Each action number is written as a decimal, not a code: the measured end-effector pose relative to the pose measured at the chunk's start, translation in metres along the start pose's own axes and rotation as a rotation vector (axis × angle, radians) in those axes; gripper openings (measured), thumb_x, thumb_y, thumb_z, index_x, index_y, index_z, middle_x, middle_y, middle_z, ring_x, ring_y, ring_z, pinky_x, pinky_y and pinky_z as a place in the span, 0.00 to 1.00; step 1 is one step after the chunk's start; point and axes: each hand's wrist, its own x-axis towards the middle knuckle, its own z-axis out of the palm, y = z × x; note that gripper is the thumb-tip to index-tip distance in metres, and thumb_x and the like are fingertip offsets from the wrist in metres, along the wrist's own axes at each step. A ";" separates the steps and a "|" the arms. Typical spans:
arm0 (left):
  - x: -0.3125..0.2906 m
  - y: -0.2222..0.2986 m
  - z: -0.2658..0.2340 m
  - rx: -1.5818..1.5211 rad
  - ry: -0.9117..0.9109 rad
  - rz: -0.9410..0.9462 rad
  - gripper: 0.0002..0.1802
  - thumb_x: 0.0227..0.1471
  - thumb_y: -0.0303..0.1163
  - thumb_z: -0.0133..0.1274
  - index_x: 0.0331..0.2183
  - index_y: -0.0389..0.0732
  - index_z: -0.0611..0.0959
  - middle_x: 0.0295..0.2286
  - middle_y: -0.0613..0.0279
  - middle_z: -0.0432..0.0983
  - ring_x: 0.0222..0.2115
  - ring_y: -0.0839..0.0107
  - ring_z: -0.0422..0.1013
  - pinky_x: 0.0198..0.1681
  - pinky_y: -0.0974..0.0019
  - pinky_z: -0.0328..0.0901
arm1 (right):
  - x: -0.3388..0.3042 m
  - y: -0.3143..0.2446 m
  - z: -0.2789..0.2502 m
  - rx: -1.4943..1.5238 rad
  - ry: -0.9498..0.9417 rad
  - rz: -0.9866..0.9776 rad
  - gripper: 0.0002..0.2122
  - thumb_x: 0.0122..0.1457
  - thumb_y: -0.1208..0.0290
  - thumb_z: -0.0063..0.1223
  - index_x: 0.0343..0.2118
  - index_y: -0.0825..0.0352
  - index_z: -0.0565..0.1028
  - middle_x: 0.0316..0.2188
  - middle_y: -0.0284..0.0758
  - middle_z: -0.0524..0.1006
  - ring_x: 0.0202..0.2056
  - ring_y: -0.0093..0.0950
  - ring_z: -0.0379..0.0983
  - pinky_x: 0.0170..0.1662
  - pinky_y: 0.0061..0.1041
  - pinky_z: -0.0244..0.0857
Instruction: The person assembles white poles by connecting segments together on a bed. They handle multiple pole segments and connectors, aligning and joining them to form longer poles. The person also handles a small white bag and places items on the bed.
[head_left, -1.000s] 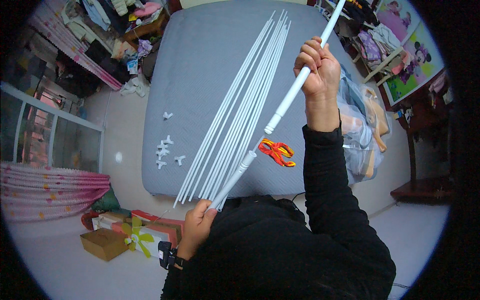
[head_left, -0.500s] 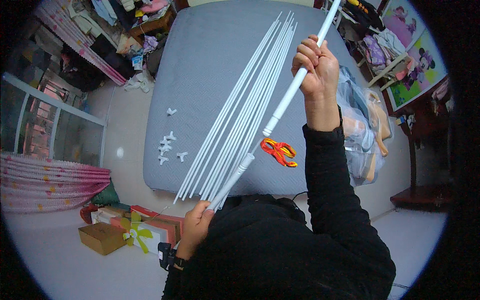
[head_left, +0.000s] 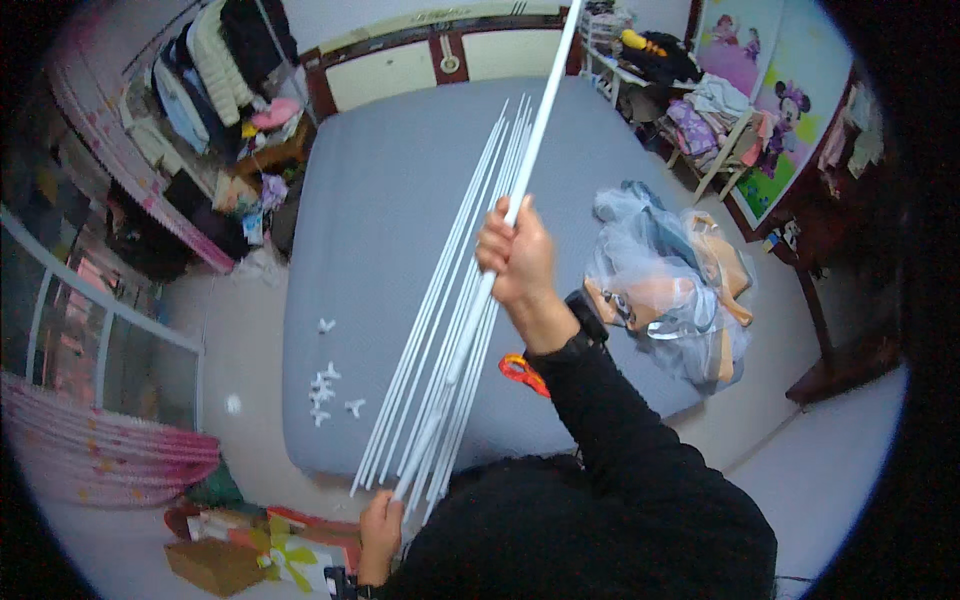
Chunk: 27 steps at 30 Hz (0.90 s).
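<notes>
Head view: nearest, the lower section of a thick white pole is gripped by the left hand. Farther up, the upper section is clasped in the right hand; this wide spacing probably steadies the length and aligns both parts, though whether they touch is too blurred to tell. On the bed, white connectors are grouped at left, apart from thin white rods, seemingly laid lengthwise for full support. Beyond the right forearm, a sheer fabric bundle is heaped aside.
</notes>
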 end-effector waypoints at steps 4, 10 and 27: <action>0.004 -0.020 0.011 -0.144 0.016 -0.081 0.07 0.52 0.30 0.48 0.29 0.36 0.76 0.16 0.65 0.67 0.20 0.80 0.62 0.22 0.70 0.57 | -0.010 0.013 -0.004 0.008 0.052 0.025 0.16 0.67 0.54 0.25 0.30 0.59 0.62 0.16 0.23 0.55 0.13 0.13 0.47 0.13 0.12 0.44; 0.009 -0.009 0.019 -0.171 -0.020 0.006 0.08 0.52 0.31 0.50 0.31 0.35 0.77 0.19 0.61 0.71 0.22 0.76 0.66 0.26 0.68 0.60 | -0.010 0.021 -0.012 0.010 0.094 0.064 0.16 0.67 0.54 0.25 0.30 0.60 0.62 0.16 0.23 0.56 0.13 0.13 0.48 0.13 0.13 0.44; 0.053 0.066 -0.052 0.387 0.607 0.483 0.08 0.42 0.32 0.59 0.28 0.41 0.81 0.23 0.59 0.73 0.26 0.59 0.68 0.30 0.59 0.60 | 0.041 0.007 -0.084 -0.047 0.105 -0.092 0.16 0.67 0.57 0.24 0.34 0.67 0.59 0.24 0.32 0.59 0.24 0.24 0.56 0.29 0.25 0.57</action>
